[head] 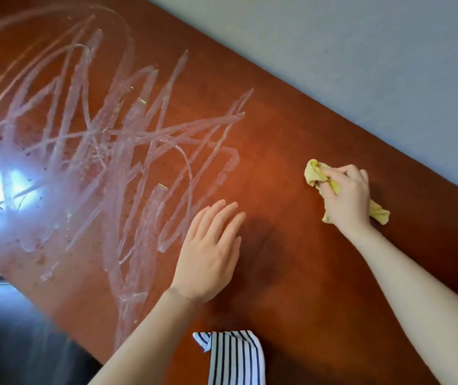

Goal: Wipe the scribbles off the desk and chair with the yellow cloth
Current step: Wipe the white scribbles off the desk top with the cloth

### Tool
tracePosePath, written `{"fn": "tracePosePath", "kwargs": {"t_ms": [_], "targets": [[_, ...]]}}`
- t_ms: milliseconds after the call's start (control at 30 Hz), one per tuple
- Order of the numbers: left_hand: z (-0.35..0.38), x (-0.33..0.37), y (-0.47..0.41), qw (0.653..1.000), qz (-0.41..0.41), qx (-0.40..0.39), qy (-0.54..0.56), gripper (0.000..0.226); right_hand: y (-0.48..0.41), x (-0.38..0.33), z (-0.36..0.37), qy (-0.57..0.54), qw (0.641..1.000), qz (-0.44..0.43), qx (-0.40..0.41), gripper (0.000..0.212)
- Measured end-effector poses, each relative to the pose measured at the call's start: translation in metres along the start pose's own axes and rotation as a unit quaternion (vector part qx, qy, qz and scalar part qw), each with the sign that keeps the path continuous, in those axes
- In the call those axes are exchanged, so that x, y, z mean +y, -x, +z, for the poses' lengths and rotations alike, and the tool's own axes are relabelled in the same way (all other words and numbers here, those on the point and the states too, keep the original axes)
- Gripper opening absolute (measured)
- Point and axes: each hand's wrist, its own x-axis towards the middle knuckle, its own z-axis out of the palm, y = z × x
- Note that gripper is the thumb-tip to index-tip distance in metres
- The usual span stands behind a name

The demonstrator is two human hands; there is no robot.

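Note:
A reddish-brown wooden desk (291, 140) runs diagonally across the view. Whitish, waxy scribbles (105, 140) cover its left and middle part. My right hand (346, 195) grips a bunched yellow cloth (315, 173) and holds it against the desk at the right, apart from the scribbles. The cloth's ends stick out on both sides of the fist. My left hand (211, 251) lies flat on the desk with straight fingers, right at the scribbles' right edge. No chair can be made out.
A grey-white wall (361, 51) borders the desk's far edge. A striped piece of clothing (233, 357) hangs at the bottom middle. Dark floor or furniture (14, 329) lies beyond the desk's near-left edge. A bright window glare (8, 187) reflects on the desk at the left.

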Motion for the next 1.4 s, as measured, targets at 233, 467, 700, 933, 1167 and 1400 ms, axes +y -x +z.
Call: {"fn": "tracePosePath", "kwargs": {"t_ms": [233, 467, 700, 933, 1167, 1400], "targets": [[-0.007, -0.012, 0.076, 0.998, -0.006, -0.061, -0.012, 0.039, -0.067, -0.059, 0.030, 0.027, 0.993, 0.117, 0.008, 0.030], [-0.007, -0.019, 0.080, 0.995, -0.020, -0.099, 0.019, 0.045, -0.054, -0.123, 0.062, 0.035, 0.998, -0.002, -0.057, 0.031], [-0.004, -0.020, 0.081, 0.995, -0.041, -0.091, 0.021, 0.040, 0.031, -0.149, 0.068, -0.001, 0.977, -0.201, -0.075, 0.035], [-0.005, -0.019, 0.080, 0.993, -0.053, -0.099, 0.022, 0.042, 0.081, -0.116, 0.039, -0.027, 0.962, -0.250, -0.110, 0.037], [-0.006, -0.019, 0.079, 0.991, -0.063, -0.111, 0.044, 0.042, 0.091, -0.053, 0.006, 0.000, 0.968, -0.230, -0.097, 0.033], [-0.007, -0.017, 0.078, 0.986, -0.078, -0.133, 0.060, 0.044, 0.036, 0.000, -0.003, 0.020, 0.997, -0.073, -0.024, 0.036]]}}
